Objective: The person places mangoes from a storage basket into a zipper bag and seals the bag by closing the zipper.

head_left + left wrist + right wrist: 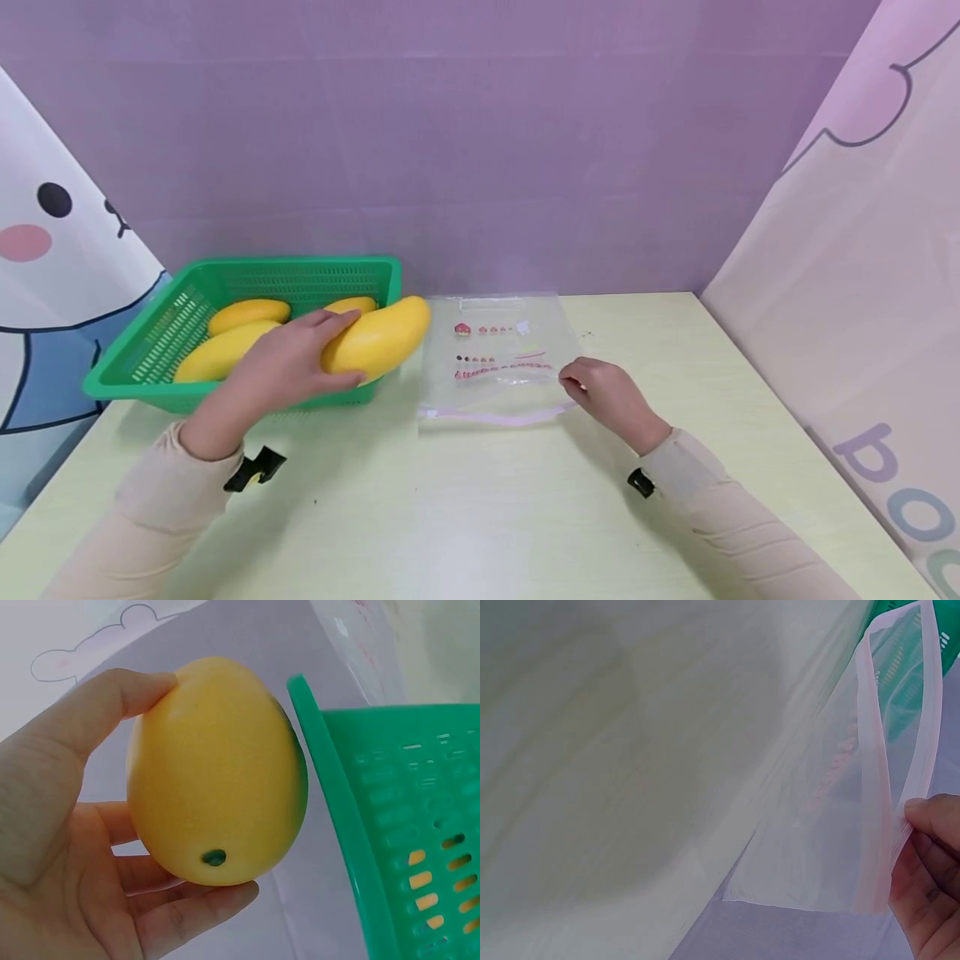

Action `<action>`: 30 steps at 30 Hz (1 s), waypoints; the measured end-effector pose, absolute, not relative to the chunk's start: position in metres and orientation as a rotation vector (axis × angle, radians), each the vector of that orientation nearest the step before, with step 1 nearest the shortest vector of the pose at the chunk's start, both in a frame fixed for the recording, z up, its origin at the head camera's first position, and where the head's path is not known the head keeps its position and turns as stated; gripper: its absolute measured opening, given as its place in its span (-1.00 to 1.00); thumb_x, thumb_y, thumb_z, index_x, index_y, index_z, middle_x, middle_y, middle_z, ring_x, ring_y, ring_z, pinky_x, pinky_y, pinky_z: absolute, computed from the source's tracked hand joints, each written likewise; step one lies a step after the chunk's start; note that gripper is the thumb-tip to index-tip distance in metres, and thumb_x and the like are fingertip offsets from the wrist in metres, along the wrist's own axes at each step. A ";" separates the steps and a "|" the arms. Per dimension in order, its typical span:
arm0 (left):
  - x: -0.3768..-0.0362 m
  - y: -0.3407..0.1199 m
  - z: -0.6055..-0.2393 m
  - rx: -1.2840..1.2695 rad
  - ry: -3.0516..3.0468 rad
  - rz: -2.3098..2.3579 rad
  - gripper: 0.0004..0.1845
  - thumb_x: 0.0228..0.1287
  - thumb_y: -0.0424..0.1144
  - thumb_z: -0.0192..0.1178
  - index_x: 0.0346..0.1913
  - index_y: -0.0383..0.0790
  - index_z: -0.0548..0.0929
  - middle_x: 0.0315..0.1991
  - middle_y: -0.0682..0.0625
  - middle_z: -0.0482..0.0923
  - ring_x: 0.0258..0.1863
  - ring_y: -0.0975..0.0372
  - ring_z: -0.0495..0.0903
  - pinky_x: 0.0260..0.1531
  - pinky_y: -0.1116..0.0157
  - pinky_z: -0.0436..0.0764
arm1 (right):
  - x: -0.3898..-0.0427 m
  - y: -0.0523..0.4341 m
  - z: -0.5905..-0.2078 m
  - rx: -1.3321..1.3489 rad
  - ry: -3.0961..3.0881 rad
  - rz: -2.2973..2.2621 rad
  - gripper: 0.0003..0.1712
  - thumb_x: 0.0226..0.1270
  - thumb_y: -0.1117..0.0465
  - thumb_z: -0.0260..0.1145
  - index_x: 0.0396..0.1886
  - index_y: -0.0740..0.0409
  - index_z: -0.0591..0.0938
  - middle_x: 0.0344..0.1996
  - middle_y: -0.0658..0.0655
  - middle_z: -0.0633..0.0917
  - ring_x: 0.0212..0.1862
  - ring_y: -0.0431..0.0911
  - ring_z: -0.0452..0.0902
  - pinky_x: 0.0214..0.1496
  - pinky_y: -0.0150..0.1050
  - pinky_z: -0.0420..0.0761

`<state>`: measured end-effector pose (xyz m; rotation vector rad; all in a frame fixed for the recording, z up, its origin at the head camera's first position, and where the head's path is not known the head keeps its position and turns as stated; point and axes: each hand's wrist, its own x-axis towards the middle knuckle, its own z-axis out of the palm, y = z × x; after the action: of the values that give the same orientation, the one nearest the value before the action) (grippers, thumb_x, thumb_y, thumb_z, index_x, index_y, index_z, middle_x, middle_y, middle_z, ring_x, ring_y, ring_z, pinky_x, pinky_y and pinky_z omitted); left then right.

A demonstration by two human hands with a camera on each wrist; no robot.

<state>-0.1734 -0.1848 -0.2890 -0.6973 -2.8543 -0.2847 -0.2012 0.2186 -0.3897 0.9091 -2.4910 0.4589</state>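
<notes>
The left hand (281,367) gripped a yellow mango (377,339) above the green basket's (127,367) right rim. The right hand (611,396) pinched the open edge of the clear zip bag (495,358) lying beside the basket on the table (465,508).

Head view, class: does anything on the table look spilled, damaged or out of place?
Nothing stands out. The left hand holds a whole mango over the basket's corner, and the right hand pinches the clear bag's edge, lifting it open.
</notes>
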 end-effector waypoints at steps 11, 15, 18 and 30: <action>-0.168 -0.172 -0.292 -0.774 -2.778 -0.281 -0.18 -0.04 0.07 0.41 0.26 -0.30 0.43 0.07 -0.27 0.50 -0.15 -0.04 0.57 -0.27 0.04 0.57 | -0.201 0.219 -0.390 0.902 -2.486 0.467 -0.87 0.07 0.51 0.32 -0.47 0.22 0.66 -0.51 0.03 0.64 -0.49 -0.23 0.47 -0.42 -0.35 0.55; -0.165 -0.166 -0.293 -0.788 -2.788 -0.287 -0.19 -0.05 0.07 0.41 0.26 -0.28 0.44 0.05 -0.24 0.51 -0.17 -0.01 0.56 -0.28 0.05 0.58 | -0.201 0.218 -0.391 0.902 -2.493 0.472 -0.85 0.06 0.53 0.31 -0.47 0.23 0.66 -0.51 0.03 0.65 -0.49 -0.23 0.47 -0.42 -0.35 0.54; -0.163 -0.162 -0.294 -0.800 -2.795 -0.297 -0.20 -0.03 0.06 0.40 0.27 -0.27 0.44 0.03 -0.22 0.52 -0.17 0.01 0.54 -0.27 0.07 0.58 | -0.201 0.217 -0.391 0.905 -2.494 0.471 -0.85 0.07 0.53 0.31 -0.47 0.23 0.66 -0.51 0.03 0.65 -0.48 -0.23 0.48 -0.42 -0.36 0.55; -0.156 -0.143 -0.301 -0.934 -2.725 -0.315 -0.22 -0.04 0.05 0.40 0.25 -0.27 0.46 0.00 -0.12 0.56 -0.16 0.09 0.57 -0.28 0.17 0.59 | -0.201 0.218 -0.388 0.912 -2.502 0.480 -0.88 0.10 0.50 0.31 -0.45 0.23 0.66 -0.50 0.04 0.65 -0.48 -0.22 0.49 -0.41 -0.35 0.55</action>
<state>-0.1562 -0.1428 -0.3006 -0.9343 -2.7245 -0.3154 -0.2006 0.2177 -0.3883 0.9117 -2.5015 0.4801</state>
